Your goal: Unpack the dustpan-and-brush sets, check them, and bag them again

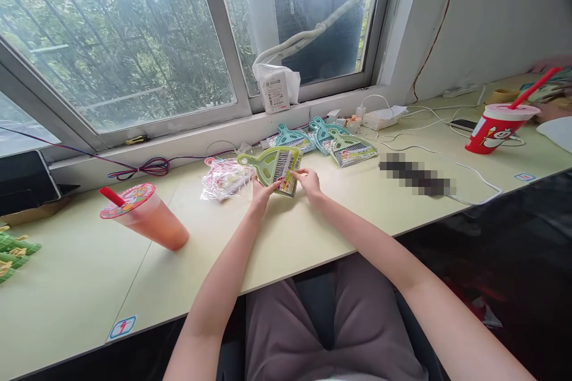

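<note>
Held up over the table is a green mini dustpan with a brush and printed label (pixel 267 168), its looped handle toward the left. My left hand (pixel 263 190) grips its lower left side. At the label's right edge, the fingers of my right hand (pixel 309 181) are pinched on the same dustpan. Just behind my left hand lies a pink dustpan set in clear wrapping (pixel 226 177). Farther back are blue dustpan sets (pixel 292 137) and another green dustpan set (pixel 351 147).
An orange drink cup (pixel 156 220) stands on the left and a red cup with a straw (pixel 494 128) on the right. Near the window are a tissue pack (pixel 277 90), a cable bundle (pixel 143 169) and white cables (pixel 415 147). A blurred-out dark item (pixel 415 175) lies right of my hands.
</note>
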`<action>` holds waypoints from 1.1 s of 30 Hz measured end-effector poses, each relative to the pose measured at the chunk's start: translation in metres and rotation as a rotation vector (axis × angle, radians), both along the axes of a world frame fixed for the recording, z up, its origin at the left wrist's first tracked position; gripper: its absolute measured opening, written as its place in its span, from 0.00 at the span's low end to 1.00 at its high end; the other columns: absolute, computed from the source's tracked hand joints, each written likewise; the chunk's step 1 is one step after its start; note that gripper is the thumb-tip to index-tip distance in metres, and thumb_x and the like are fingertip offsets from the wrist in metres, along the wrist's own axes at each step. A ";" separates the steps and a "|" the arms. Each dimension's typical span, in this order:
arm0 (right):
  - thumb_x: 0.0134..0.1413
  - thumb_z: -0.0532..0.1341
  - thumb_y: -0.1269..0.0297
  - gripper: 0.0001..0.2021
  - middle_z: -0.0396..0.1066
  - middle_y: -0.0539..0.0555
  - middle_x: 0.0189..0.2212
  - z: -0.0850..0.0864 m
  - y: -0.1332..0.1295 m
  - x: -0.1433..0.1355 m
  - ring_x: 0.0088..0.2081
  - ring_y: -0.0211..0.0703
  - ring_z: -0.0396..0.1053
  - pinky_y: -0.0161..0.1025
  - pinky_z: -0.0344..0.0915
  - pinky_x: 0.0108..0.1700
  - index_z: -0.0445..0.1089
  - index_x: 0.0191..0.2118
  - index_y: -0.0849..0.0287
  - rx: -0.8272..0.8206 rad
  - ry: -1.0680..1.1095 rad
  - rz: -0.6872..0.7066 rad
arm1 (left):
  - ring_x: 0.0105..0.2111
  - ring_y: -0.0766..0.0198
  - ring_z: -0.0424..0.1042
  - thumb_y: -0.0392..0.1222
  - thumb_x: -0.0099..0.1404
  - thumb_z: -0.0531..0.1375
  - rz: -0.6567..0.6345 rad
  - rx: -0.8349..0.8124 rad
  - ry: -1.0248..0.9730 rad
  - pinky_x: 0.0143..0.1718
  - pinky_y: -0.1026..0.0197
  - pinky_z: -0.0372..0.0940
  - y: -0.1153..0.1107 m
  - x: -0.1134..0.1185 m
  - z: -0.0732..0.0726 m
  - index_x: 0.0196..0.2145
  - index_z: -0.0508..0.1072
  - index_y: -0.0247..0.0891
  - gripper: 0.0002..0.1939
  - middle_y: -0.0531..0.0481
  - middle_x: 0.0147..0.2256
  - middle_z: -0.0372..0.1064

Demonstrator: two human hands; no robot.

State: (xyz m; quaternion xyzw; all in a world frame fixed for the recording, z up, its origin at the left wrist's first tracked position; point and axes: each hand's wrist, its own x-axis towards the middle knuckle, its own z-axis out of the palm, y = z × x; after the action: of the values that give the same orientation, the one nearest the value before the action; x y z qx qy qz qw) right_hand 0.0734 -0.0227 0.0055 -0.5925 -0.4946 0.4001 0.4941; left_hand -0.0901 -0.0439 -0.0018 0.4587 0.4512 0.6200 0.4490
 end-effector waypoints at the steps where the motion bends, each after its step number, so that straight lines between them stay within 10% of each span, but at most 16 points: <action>1: 0.51 0.68 0.52 0.24 0.72 0.62 0.54 0.000 0.000 0.000 0.51 0.47 0.71 0.38 0.66 0.50 0.70 0.51 0.60 0.033 0.002 -0.028 | 0.53 0.49 0.74 0.37 0.48 0.74 -0.003 0.003 -0.005 0.50 0.49 0.72 0.000 0.000 0.000 0.54 0.60 0.40 0.40 0.38 0.54 0.72; 5: 0.58 0.65 0.54 0.26 0.71 0.62 0.57 -0.001 -0.001 0.003 0.52 0.44 0.74 0.37 0.71 0.48 0.64 0.59 0.57 0.041 0.147 0.121 | 0.52 0.51 0.74 0.37 0.47 0.74 0.035 -0.012 -0.024 0.50 0.51 0.72 0.003 -0.003 -0.002 0.56 0.59 0.41 0.42 0.39 0.54 0.71; 12: 0.51 0.72 0.65 0.11 0.80 0.59 0.39 -0.002 -0.003 0.011 0.41 0.47 0.79 0.44 0.76 0.50 0.74 0.38 0.62 -0.031 0.519 0.305 | 0.46 0.52 0.76 0.48 0.55 0.72 0.038 -0.006 0.193 0.45 0.54 0.71 -0.001 -0.005 0.012 0.54 0.66 0.39 0.32 0.41 0.48 0.75; 16: 0.51 0.71 0.69 0.08 0.80 0.59 0.42 0.002 -0.003 0.018 0.41 0.46 0.79 0.44 0.75 0.52 0.75 0.38 0.62 0.044 0.585 0.257 | 0.47 0.50 0.74 0.56 0.71 0.54 0.349 0.078 0.607 0.47 0.53 0.67 -0.007 -0.026 0.027 0.40 0.73 0.37 0.19 0.39 0.42 0.74; 20: 0.53 0.68 0.73 0.05 0.80 0.60 0.41 0.002 -0.003 0.022 0.39 0.45 0.80 0.45 0.76 0.51 0.75 0.37 0.64 0.033 0.581 0.238 | 0.61 0.38 0.59 0.51 0.66 0.61 0.695 0.010 1.085 0.55 0.44 0.60 -0.009 -0.066 0.029 0.48 0.71 0.37 0.19 0.30 0.54 0.65; 33: 0.50 0.68 0.77 0.05 0.80 0.57 0.35 -0.005 0.003 0.016 0.32 0.41 0.78 0.39 0.78 0.39 0.75 0.34 0.64 0.010 0.460 0.156 | 0.53 0.40 0.64 0.53 0.64 0.60 0.589 -0.113 1.503 0.54 0.43 0.57 0.002 -0.071 0.012 0.36 0.75 0.37 0.15 0.34 0.47 0.70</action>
State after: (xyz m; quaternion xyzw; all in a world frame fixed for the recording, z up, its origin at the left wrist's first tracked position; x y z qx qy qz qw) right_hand 0.0896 -0.0200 0.0003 -0.4433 -0.4155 0.5588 0.5644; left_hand -0.1610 -0.0422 0.0104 0.5919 0.7652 0.2149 -0.1337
